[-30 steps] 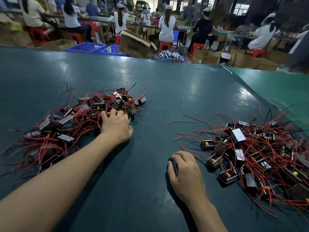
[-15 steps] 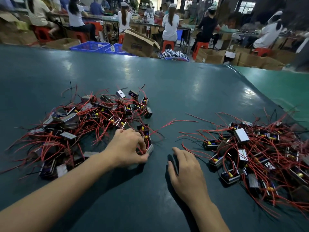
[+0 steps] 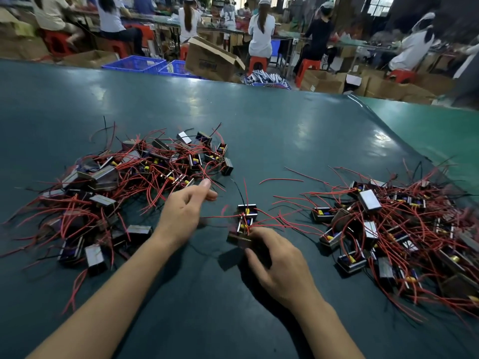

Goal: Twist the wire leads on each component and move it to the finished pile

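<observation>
A small box-shaped component with a yellow-and-blue core and red wire leads sits on the dark green counter, between my two hands and between the two piles. My right hand comes in from below it, fingers curled around a blurred dark component lying just in front of the first; the red leads run out past my knuckles toward the right pile. Whether the two pieces touch I cannot tell through the motion blur.

My left hand hovers just left of them, holding nothing, thumb and forefinger stretched forward and slightly parted, the other fingers loosely bent beneath. Its fingertips reach the near edge of the left pile, a tangle of similar components with red and a few black wires spread across the counter's left side. The right pile sprawls as wide on the other side, its red leads fanning toward the centre.

A lighter green surface adjoins the counter at right. Beyond the far edge stand an open cardboard box and blue plastic crates, and workers in light tops sit on red stools at long benches, backs to the camera.
</observation>
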`<state>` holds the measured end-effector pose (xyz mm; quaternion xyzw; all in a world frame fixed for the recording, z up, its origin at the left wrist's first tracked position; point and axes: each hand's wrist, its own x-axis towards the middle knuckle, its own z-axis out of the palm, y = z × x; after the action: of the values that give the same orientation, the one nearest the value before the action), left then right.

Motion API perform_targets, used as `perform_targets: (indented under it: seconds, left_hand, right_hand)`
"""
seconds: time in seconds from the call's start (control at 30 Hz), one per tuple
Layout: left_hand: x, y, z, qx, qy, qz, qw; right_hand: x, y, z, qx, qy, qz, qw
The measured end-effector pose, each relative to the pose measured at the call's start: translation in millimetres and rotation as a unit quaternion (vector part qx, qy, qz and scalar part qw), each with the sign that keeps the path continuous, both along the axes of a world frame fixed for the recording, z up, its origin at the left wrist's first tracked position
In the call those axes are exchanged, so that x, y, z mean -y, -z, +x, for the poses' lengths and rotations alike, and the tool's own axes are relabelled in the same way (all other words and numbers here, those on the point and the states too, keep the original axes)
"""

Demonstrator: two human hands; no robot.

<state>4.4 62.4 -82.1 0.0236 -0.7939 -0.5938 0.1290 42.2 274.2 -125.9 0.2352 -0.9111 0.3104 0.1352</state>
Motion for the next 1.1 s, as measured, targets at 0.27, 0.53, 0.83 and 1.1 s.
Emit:
perform_targets:
  seconds: [0.27,0.53,0.83,1.1]
  left_hand:
    - [-31,14,-2,0.057,0.059,0.220,0.972]
    - [-43,35,8,-0.096,0.263,-0.277,0.919]
    - [-45,49,24,-0.210,0.065,-0.321,0.921]
    - [-32,44,17,-0.076,-0.262,-0.238,0.932]
  right_hand:
    - [-1,0,1,0.025,0.034,-0.166,0.985]
    - [-8,0,-2,0.056,0.039,-0.367,0.928]
    - [-8,-10,1,-0.008,0.144,-0.553,0.821]
    - [-8,-12,3,0.019,0.134,-0.574,0.808]
